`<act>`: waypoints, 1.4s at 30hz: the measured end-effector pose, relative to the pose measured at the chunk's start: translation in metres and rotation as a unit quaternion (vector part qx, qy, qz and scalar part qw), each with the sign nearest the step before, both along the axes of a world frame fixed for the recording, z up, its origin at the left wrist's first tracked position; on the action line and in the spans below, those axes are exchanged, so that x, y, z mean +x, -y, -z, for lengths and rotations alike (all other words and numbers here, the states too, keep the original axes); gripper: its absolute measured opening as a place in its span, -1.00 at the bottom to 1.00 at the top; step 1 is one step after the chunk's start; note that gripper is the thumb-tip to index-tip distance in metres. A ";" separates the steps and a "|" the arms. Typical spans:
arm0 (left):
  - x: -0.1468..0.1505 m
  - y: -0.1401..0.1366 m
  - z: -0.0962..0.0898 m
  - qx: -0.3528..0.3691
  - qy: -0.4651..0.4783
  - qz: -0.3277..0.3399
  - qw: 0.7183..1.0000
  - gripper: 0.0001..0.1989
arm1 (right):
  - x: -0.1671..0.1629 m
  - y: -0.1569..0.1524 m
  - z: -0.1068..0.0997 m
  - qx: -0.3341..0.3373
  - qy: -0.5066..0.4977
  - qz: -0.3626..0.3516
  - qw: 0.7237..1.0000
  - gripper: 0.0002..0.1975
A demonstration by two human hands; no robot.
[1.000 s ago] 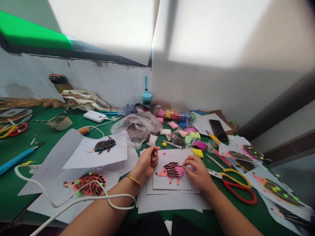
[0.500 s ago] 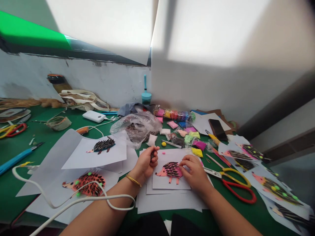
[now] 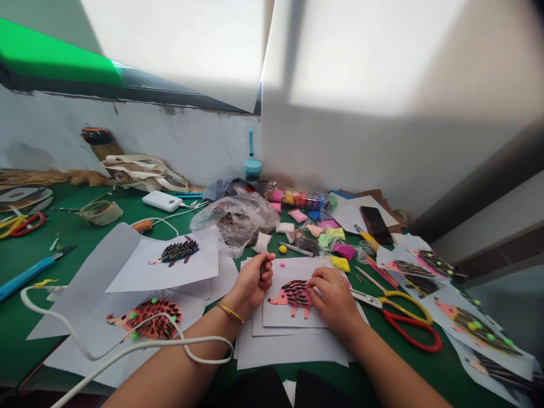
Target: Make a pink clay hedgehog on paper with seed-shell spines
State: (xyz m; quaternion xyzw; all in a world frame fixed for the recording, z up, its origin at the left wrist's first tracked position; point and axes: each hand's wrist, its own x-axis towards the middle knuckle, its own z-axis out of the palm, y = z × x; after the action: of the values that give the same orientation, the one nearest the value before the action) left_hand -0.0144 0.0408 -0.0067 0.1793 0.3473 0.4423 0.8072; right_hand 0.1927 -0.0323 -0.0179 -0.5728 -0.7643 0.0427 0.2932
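A pink clay hedgehog point(image 3: 291, 294) with dark seed spines lies on a white sheet point(image 3: 293, 314) atop a stack of paper in front of me. My right hand point(image 3: 334, 300) rests on its right end, fingertips pressing among the spines. My left hand point(image 3: 251, 280), with a gold bangle at the wrist, is closed around several dark seeds just left of the sheet's top corner.
Yellow-and-red scissors point(image 3: 403, 320) lie right of my right hand. A plastic bag of seeds point(image 3: 238, 218), clay packets point(image 3: 327, 235), a phone point(image 3: 376, 224), finished hedgehog sheets point(image 3: 170, 258) and a white cable point(image 3: 127, 348) crowd the green table point(image 3: 25, 334).
My right hand has slid slightly left along the hedgehog's back, covering more of its right end. My left hand stays put.
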 end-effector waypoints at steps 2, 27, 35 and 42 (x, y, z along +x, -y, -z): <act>0.000 0.000 -0.001 0.001 -0.001 0.000 1.000 -0.82 | -0.001 0.000 -0.001 0.002 0.008 -0.001 1.000 -0.92; 0.000 0.001 -0.002 -0.003 0.002 -0.007 1.000 -0.83 | -0.001 0.001 -0.001 -0.003 0.010 0.008 1.000 -0.93; 0.000 0.001 -0.002 -0.006 0.001 -0.007 1.000 -0.82 | 0.007 0.002 -0.002 0.008 -0.016 0.012 1.000 -0.88; 0.000 0.001 -0.002 0.001 -0.001 -0.005 1.000 -0.82 | 0.007 0.001 -0.003 -0.014 -0.035 0.004 0.999 -0.84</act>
State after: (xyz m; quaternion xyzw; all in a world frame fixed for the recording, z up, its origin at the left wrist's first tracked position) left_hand -0.0145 0.0396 -0.0046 0.1783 0.3484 0.4468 0.8044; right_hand 0.1995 -0.0331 -0.0153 -0.5780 -0.7505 0.0720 0.3123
